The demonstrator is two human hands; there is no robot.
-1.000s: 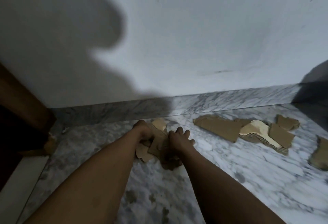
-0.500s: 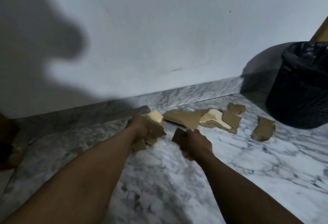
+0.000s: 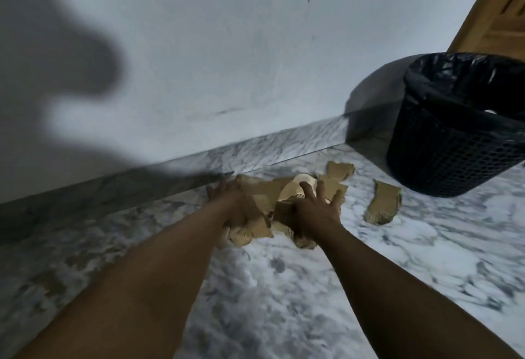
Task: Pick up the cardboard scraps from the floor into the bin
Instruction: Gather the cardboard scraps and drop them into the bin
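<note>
Both hands have moved forward and to the right since the frame half a second ago, carrying their scraps onto the main heap, and the bin now shows more fully. The left hand (image 3: pixel 238 205) lies over the near-left part of the pile of cardboard scraps (image 3: pixel 267 202), its fingers reaching toward the marble skirting (image 3: pixel 176 171); brown pieces stick out beneath its palm, but motion blur keeps me from telling whether it grips them or merely presses on them. The right hand (image 3: pixel 315 211) has its fingers (image 3: pixel 308 191) spread wide and fairly straight over the middle of the pile, above a pale curled piece (image 3: pixel 301 184), and more brown cardboard bunches under its palm; whether any of that is pinched by the thumb I cannot tell. The pile sits on the marble floor (image 3: pixel 284 287) just beside the skirting at the foot of the white wall (image 3: pixel 227 60). One separate scrap (image 3: pixel 383 202) lies apart to the right, between the pile and the black mesh bin (image 3: pixel 454 142), which stands on the floor at the right, lined with a black bag, in front of a wooden door (image 3: pixel 494 15). A small brown piece (image 3: pixel 339 171) lies at the far edge of the pile.
</note>
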